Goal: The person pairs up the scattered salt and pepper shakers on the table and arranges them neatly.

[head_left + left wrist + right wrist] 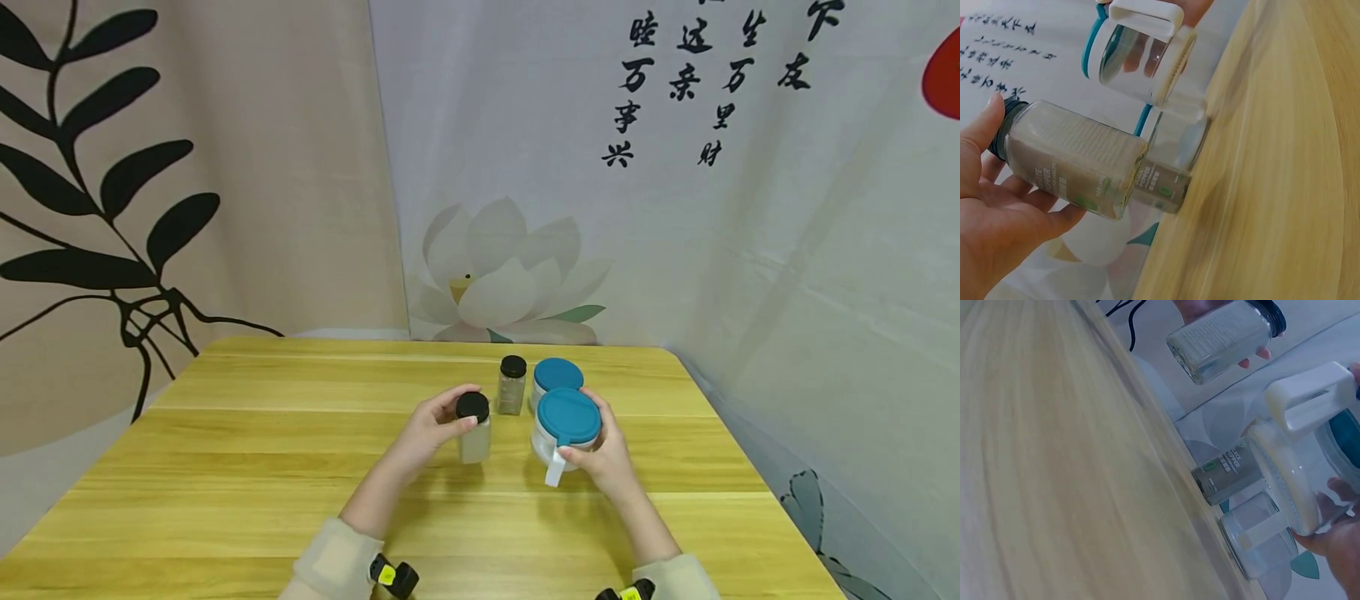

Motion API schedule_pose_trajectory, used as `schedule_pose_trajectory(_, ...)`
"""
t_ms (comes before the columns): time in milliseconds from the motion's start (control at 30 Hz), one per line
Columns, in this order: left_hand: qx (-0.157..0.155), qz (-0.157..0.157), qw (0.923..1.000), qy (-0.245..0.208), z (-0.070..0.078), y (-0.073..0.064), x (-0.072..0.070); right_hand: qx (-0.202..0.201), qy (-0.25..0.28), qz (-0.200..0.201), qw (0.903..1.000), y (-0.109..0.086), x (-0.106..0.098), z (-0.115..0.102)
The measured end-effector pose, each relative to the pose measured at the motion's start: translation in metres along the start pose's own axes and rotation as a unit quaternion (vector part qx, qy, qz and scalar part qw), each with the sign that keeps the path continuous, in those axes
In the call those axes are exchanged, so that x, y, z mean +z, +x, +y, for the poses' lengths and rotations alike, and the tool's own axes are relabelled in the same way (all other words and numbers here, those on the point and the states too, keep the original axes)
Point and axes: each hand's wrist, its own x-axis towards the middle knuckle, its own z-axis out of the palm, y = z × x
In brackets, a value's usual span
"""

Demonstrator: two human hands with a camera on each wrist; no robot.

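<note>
My left hand (433, 423) holds a glass pepper bottle (475, 442) by its black lid, thumb on one side and fingers on the other. Its label ends in "PEPPER" in the left wrist view, and the bottle is raised off the wood. In my right hand (611, 458) is a clear glass jar (1132, 59) with a blue lid (569, 415) and a white handle (1310, 400); fingers wrap its side, thumb by the handle. The jar hangs above the table, slightly tilted. Behind stand a second pepper bottle (512, 393) and another blue-lidded jar (558, 373), partly hidden by the held jar.
The yellow wooden table (247, 467) spreads out around both hands, its far edge close behind the standing bottle and jar. A cloth backdrop (495, 108) with a lotus and dark writing hangs behind it. Black wrist cameras (393, 575) sit at the cuffs.
</note>
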Motion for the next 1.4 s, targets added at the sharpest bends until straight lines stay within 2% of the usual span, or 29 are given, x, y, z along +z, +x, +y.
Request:
schedule_pose_trajectory(133,0.003,-0.005,1.0,0.005,0.001,-0.004,-0.004,0.001,-0.001,-0.006,1.0,-0.002,0.004,-0.002)
schedule_pose_trajectory(367,0.002,-0.012,0.9999,0.009,0.001,-0.009,-0.01,-0.038,0.0,-0.014,0.9992,-0.004,0.011,0.003)
schedule_pose_trajectory(733,0.007,-0.021,0.9997,0.006,0.005,-0.018,-0.022,-0.018,0.036,-0.045,0.9982,-0.005,0.02,0.0)
schedule_pose_trajectory(1200,0.029,-0.039,0.9987,0.016,0.002,-0.029,-0.044,-0.039,0.074,-0.071,0.994,-0.004,0.036,0.001)
schedule_pose_trajectory(1400,0.021,-0.037,0.9988,0.024,0.003,-0.035,-0.051,-0.041,0.084,-0.076,0.9928,-0.004,0.042,0.001)
